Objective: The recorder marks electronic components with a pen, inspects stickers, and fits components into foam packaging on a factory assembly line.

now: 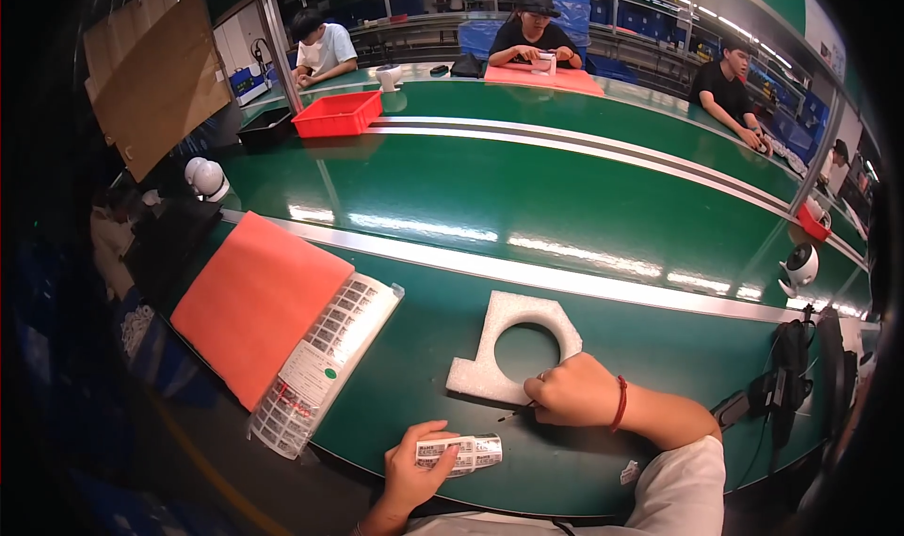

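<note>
My left hand [414,470] holds a short strip of printed white labels [476,453], thumb on top, over the green workbench near its front edge. My right hand [576,392], with a red cord bracelet at the wrist, is closed at the lower right of a white foam cutout [477,371]. A thin pointed tool [508,416] sticks out beneath its fingers; most of it is hidden by the hand. The foam lies flat and has a large round hole. Whether my right fingers touch it, I cannot tell.
Label sheets [334,334] in clear plastic lie left, partly under an orange-red foam sheet [259,296]. White cameras stand at left [207,178] and right [800,265]. Black cabled equipment [786,376] is at right. Beyond the conveyor [452,178] are a red bin [337,114] and several people.
</note>
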Available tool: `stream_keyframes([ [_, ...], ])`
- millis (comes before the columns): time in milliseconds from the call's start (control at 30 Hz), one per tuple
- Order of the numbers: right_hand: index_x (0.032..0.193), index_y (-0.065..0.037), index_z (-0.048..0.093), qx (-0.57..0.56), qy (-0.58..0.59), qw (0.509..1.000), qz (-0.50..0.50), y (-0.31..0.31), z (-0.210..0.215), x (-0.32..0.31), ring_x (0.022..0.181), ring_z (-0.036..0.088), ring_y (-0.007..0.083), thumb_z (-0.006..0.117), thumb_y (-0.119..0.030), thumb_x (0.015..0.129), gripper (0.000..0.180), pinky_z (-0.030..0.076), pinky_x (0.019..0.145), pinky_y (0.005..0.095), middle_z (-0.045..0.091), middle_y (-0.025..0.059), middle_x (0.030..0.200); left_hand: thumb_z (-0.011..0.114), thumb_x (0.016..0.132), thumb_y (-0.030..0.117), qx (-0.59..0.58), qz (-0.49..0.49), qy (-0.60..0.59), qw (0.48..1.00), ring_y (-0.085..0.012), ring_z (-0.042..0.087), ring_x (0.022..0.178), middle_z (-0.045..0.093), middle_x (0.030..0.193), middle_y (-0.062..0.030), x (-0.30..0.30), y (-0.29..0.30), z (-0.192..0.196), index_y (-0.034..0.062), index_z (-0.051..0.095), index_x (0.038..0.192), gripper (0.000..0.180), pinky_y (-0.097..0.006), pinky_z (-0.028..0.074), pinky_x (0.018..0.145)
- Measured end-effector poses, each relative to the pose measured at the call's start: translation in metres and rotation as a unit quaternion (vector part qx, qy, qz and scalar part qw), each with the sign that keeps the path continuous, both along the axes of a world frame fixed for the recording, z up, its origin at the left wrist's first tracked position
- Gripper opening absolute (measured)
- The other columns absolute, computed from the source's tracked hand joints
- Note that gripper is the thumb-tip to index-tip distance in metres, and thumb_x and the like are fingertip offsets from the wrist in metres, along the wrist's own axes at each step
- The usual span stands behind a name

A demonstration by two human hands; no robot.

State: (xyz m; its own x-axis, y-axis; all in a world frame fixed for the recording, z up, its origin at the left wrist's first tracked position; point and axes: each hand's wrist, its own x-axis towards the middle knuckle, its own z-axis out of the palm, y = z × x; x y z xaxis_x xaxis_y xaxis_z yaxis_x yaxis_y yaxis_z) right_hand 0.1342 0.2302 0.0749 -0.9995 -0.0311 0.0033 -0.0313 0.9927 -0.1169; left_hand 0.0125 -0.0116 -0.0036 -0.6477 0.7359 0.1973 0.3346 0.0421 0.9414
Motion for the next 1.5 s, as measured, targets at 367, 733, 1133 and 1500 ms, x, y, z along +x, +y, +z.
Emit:
stream_keyframes([
  [367, 0.079, -0.011, 0.063, -0.024, -0.062, 0.998, -0.007, 0.011, 0.009, 0.005, 0.059, 0.064, 0.0282, 0.066, -0.025, 0.076, 0.014, 0.049, 0.051, 0.0396, 0.065, 0.0075, 0.066, 0.073, 0.082, 0.008, 0.002, 0.002, 0.002, 1.0, -0.016, 0.071, 0.079, 0.073, 0.093, -0.0114, 0.002, 0.001, 0.005, -0.0001, 0.056, 0.113, 0.036, -0.028, 0.056, 0.07],
  [733, 0.087, -0.012, 0.067, -0.076, -0.027, 0.997, -0.012, 0.013, 0.006, 0.004, 0.062, 0.064, 0.0297, 0.068, -0.029, 0.08, 0.018, 0.051, 0.054, 0.0403, 0.066, 0.0089, 0.069, 0.073, 0.081, 0.009, -0.01, 0.005, 0.012, 1.0, -0.0171, 0.071, 0.079, 0.073, 0.091, -0.011, 0.003, 0.002, 0.005, 0.0004, 0.057, 0.112, 0.036, -0.028, 0.056, 0.071],
  [1133, 0.075, -0.006, 0.06, -0.055, 0.009, 0.998, -0.004, 0.006, -0.006, -0.004, 0.057, 0.063, 0.0331, 0.067, -0.024, 0.077, 0.019, 0.05, 0.052, 0.043, 0.062, 0.0131, 0.062, 0.073, 0.081, 0.008, -0.013, -0.001, 0.015, 1.0, -0.0176, 0.071, 0.08, 0.073, 0.092, -0.0109, 0.0, 0.001, 0.005, -0.0001, 0.056, 0.112, 0.036, -0.029, 0.056, 0.072],
  [1500, 0.089, -0.008, 0.066, -0.181, -0.049, 0.982, -0.034, 0.025, -0.018, -0.013, 0.068, 0.064, 0.0316, 0.067, -0.029, 0.077, 0.025, 0.05, 0.063, 0.0413, 0.066, 0.0125, 0.072, 0.073, 0.082, 0.009, -0.016, 0.005, 0.021, 1.0, -0.0169, 0.071, 0.079, 0.073, 0.091, -0.0105, 0.001, 0.001, 0.006, 0.0008, 0.057, 0.112, 0.035, -0.028, 0.056, 0.071],
])
